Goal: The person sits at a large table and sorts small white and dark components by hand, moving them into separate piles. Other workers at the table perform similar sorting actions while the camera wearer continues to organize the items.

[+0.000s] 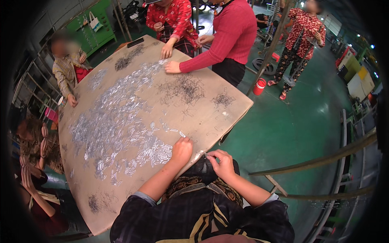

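My left hand [182,151] rests over the table's near edge, fingers curled closed. A small shiny metal piece [182,134], narrow and elongated, shows at its fingertips, and the hand appears to grip it. Just past the edge, to the right, my right hand [221,165] pinches a small thing [206,155], too small to make out. Left of my left hand lies a broad spread of similar silvery metal pieces [154,153]. Thin dark bent wires [184,90] lie in loose heaps farther back, with a smaller heap [223,99] at the right corner.
The brown-topped table [194,121] ends close to my body. Co-workers' hands [173,67] reach onto its far side, and another hand [72,100] touches the left edge. A red cooler [259,86] stands on the green floor, near a pole. Metal rails [316,162] curve along my right.
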{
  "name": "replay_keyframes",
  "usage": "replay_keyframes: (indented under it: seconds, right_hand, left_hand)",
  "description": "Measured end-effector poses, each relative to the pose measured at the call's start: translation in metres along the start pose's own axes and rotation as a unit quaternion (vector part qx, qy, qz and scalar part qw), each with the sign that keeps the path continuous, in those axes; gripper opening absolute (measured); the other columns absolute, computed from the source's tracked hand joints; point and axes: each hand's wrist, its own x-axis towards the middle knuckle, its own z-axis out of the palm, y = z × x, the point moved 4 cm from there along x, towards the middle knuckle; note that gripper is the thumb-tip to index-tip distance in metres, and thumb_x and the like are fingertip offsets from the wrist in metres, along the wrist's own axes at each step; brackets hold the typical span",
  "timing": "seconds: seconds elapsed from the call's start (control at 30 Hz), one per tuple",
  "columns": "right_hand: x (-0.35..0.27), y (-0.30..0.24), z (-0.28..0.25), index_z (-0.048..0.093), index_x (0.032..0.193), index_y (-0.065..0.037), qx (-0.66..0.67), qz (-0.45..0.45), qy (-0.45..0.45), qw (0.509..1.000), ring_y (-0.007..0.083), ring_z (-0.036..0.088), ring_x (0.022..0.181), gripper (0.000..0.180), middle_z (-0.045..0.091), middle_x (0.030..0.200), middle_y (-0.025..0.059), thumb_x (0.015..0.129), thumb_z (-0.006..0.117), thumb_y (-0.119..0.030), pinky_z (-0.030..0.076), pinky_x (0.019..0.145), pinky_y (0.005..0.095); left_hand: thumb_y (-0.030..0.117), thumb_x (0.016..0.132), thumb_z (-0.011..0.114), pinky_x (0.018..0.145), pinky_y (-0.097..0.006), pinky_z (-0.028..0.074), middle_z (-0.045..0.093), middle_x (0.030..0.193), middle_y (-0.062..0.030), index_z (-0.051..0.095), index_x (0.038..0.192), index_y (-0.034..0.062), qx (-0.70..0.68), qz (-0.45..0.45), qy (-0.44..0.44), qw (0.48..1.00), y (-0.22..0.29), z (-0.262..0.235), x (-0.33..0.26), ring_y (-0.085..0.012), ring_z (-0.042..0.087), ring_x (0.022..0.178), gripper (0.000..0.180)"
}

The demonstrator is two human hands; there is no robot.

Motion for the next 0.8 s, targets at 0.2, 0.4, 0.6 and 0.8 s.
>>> replay_keyframes:
  seconds: [0.2,0.4,0.6,0.8]
  right_hand:
    - [-0.001,0.004,0.001,0.069,0.086,-0.004,-0.004,-0.019,0.009,1.000,0.0296,0.061,0.072,0.007,0.066,0.078,0.0099,0.079,0.070,-0.005,0.047,0.066,0.0369]
    - [0.000,0.004,0.003,0.070,0.085,-0.004,-0.009,-0.019,0.009,1.000,0.0294,0.060,0.070,0.006,0.066,0.078,0.0096,0.080,0.070,-0.007,0.047,0.065,0.0370]
    - [0.000,0.002,0.006,0.069,0.085,-0.005,-0.012,-0.002,-0.006,1.000,0.0272,0.064,0.074,0.006,0.067,0.078,0.0084,0.080,0.069,-0.007,0.046,0.071,0.0364]
    - [-0.008,-0.002,0.010,0.069,0.085,-0.004,-0.012,-0.006,-0.015,1.000,0.0282,0.063,0.074,0.006,0.067,0.079,0.0089,0.078,0.070,-0.006,0.046,0.071,0.0367]
  left_hand:
    - [0.009,0.072,0.058,0.068,-0.037,0.055,0.064,0.079,-0.0130,0.066,0.072,0.0021,0.075,0.028,-0.060,0.995,0.007,0.009,0.015,-0.0276,0.065,0.078,0.010]
    - [0.006,0.074,0.063,0.065,-0.034,0.055,0.065,0.079,-0.0109,0.065,0.076,-0.0009,-0.052,-0.023,-0.031,0.998,-0.001,-0.006,0.019,-0.0251,0.066,0.076,0.008]
    - [0.004,0.084,0.068,0.068,-0.022,0.051,0.068,0.084,-0.0061,0.064,0.086,-0.0022,-0.457,-0.179,-0.079,0.868,0.005,-0.025,-0.006,-0.0090,0.063,0.073,0.007]
    - [0.001,0.090,0.063,0.070,-0.019,0.048,0.066,0.087,-0.0016,0.063,0.095,-0.0015,-0.659,-0.167,-0.049,0.731,0.023,-0.026,-0.039,-0.0036,0.059,0.077,0.005]
